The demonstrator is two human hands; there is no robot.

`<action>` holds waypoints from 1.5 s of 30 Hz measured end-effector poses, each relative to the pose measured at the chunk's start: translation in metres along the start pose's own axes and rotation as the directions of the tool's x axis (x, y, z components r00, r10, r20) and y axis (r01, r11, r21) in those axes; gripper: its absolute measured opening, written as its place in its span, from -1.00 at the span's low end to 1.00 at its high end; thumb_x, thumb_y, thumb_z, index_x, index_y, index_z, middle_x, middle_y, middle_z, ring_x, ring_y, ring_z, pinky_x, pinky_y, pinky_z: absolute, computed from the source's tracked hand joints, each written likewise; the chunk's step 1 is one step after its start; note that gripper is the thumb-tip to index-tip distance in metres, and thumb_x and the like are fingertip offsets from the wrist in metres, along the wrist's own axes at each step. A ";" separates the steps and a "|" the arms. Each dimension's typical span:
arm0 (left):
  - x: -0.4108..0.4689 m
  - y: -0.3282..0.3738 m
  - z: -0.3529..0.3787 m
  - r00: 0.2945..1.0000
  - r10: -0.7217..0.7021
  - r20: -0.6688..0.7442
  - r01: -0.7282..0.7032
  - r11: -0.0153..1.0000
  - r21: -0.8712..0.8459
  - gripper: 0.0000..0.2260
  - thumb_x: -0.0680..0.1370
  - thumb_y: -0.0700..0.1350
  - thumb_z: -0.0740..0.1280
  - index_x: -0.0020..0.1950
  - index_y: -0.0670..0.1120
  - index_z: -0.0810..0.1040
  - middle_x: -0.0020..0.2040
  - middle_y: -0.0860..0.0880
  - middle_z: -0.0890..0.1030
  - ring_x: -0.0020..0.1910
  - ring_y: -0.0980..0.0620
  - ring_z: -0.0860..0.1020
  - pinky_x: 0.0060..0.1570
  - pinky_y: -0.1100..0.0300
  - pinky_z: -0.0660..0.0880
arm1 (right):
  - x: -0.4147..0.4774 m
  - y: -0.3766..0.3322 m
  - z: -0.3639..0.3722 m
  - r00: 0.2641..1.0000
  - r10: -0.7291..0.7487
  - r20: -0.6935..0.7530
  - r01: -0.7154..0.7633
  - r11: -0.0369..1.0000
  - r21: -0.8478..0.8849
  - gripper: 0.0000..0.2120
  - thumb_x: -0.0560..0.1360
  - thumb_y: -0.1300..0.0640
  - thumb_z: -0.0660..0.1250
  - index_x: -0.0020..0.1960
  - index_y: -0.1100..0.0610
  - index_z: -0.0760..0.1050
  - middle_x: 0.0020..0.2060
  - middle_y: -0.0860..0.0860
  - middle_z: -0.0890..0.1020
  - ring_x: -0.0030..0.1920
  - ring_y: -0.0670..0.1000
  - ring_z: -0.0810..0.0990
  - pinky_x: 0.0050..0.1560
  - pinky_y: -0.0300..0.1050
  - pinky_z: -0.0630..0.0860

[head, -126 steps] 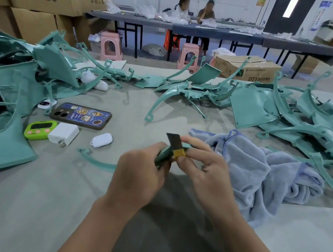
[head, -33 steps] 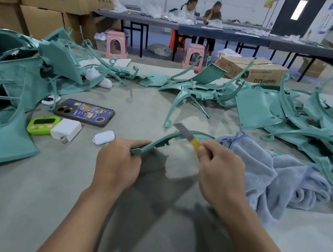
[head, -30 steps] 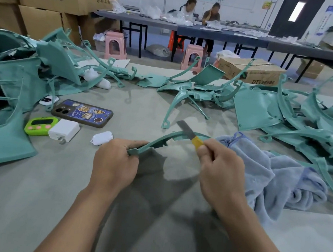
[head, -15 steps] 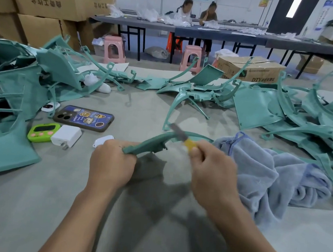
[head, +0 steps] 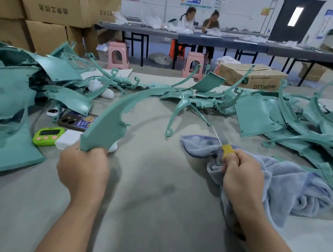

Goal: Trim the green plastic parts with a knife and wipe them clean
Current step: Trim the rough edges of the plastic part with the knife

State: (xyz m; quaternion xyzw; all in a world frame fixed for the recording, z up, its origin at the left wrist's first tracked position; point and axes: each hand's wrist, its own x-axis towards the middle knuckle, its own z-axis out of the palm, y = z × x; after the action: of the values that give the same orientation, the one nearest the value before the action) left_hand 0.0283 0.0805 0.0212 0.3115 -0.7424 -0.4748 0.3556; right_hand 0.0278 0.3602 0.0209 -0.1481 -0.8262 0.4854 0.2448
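Observation:
My left hand (head: 83, 167) grips the wide end of a curved green plastic part (head: 113, 116), which stands up and arcs away to the right. My right hand (head: 241, 179) is closed on a knife (head: 221, 142) with a yellow handle and a thin blade that points up and away. It hovers over the near edge of a blue-grey towel (head: 293, 184). The knife is apart from the held part.
Heaps of green plastic parts lie at the left (head: 7, 92), at the back middle (head: 196, 100) and at the right (head: 309, 127). A phone (head: 73, 121), a green timer (head: 48, 135) and a white charger (head: 67, 139) sit near my left hand. Cardboard boxes (head: 50, 2) stand behind.
My left hand has tipped the green part upright and swung it to the left. My right hand has drawn the knife away to the right, over the towel.

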 end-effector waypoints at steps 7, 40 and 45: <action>-0.013 -0.006 0.010 0.865 0.358 0.351 -0.294 0.929 -0.224 -0.58 0.41 -0.39 0.37 -0.04 0.15 0.71 -0.31 0.35 0.60 -0.25 0.36 0.55 -0.24 0.46 0.42 | -0.004 -0.006 -0.005 0.983 -0.050 -0.176 0.078 0.984 0.158 -0.71 0.58 0.07 0.19 -0.29 0.09 0.48 -0.45 -0.01 0.57 -0.40 0.02 0.50 -0.26 0.00 0.47; -0.019 -0.015 0.019 0.711 0.435 0.553 -0.395 0.897 -0.198 -0.48 0.44 -0.48 0.35 0.02 0.15 0.73 -0.16 0.48 0.59 -0.12 0.52 0.53 -0.15 0.64 0.36 | -0.023 -0.013 -0.005 0.996 0.068 -0.062 -0.089 0.886 -0.455 -0.73 0.59 0.10 0.23 -0.28 0.07 0.49 -0.45 -0.08 0.43 -0.36 0.05 0.42 -0.38 -0.12 0.24; -0.017 -0.016 0.023 0.788 0.372 0.490 -0.327 0.928 -0.179 -0.61 0.44 -0.39 0.35 -0.01 0.07 0.77 -0.14 0.23 0.55 -0.24 0.35 0.49 -0.29 0.58 0.33 | -0.013 -0.018 -0.013 0.995 0.056 -0.083 -0.087 0.892 -0.444 -0.67 0.59 0.16 0.23 -0.36 0.05 0.39 -0.47 -0.06 0.39 -0.40 -0.01 0.38 -0.35 -0.08 0.18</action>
State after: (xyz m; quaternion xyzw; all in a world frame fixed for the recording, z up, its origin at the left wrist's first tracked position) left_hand 0.0205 0.1001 -0.0044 0.0148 -0.8340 -0.4975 0.2384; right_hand 0.0457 0.3543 0.0383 -0.2470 -0.9008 0.2858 0.2142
